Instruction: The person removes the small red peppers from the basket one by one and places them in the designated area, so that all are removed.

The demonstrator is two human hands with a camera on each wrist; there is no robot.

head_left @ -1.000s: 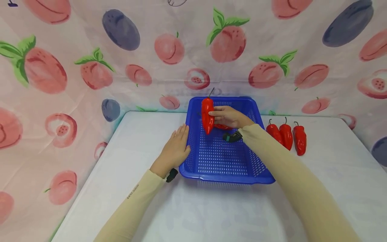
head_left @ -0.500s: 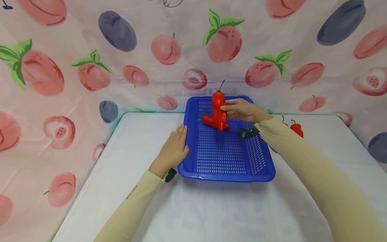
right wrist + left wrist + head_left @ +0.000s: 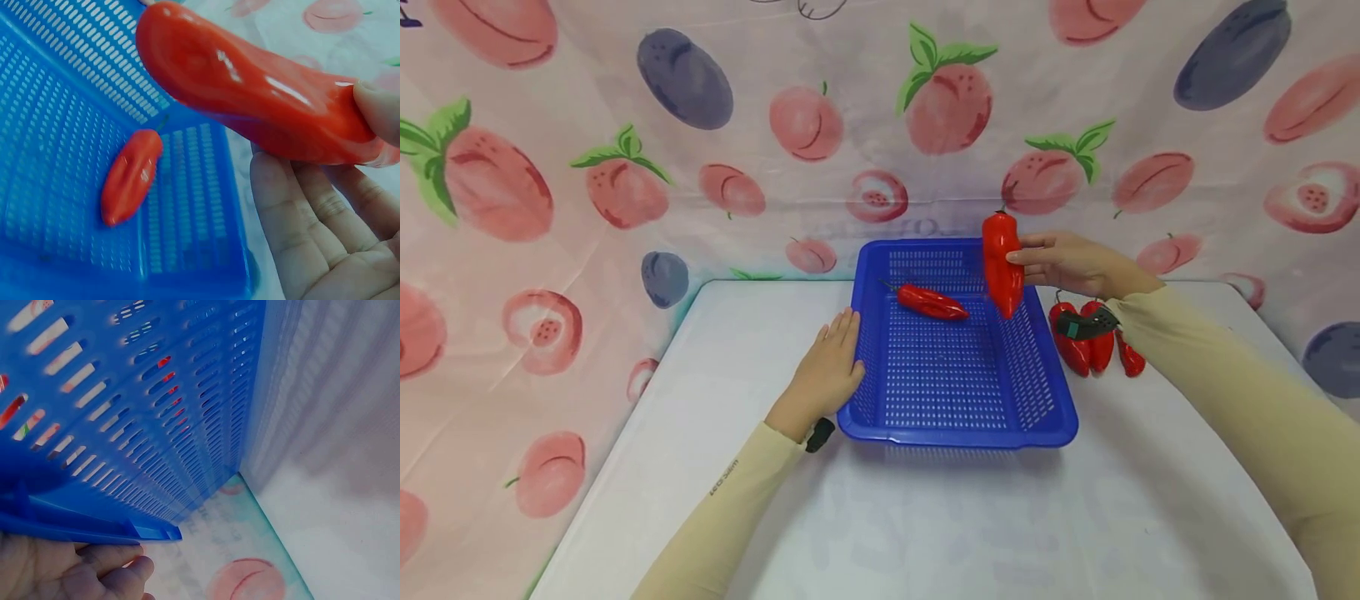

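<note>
My right hand [image 3: 1063,262] pinches a red chili pepper [image 3: 1002,265] between thumb and fingers, held upright above the right rear rim of a blue plastic basket [image 3: 951,436]. In the right wrist view the held pepper [image 3: 244,87] fills the upper part, thumb on one side and fingers below. A second red pepper [image 3: 932,302] lies inside the basket towards the back. My left hand [image 3: 823,367] rests with fairly straight fingers against the basket's left rim; in the left wrist view its fingers [image 3: 119,565] are under that rim.
Several red peppers [image 3: 1072,337] lie side by side on the white table [image 3: 955,525] just right of the basket, partly behind my right wrist. A fruit-printed cloth [image 3: 820,50] hangs behind and to the left of the table.
My right hand has carried the held pepper rightwards from over the basket's left rear to its right rim, uncovering the pepper inside. My left hand stays at the left rim.
</note>
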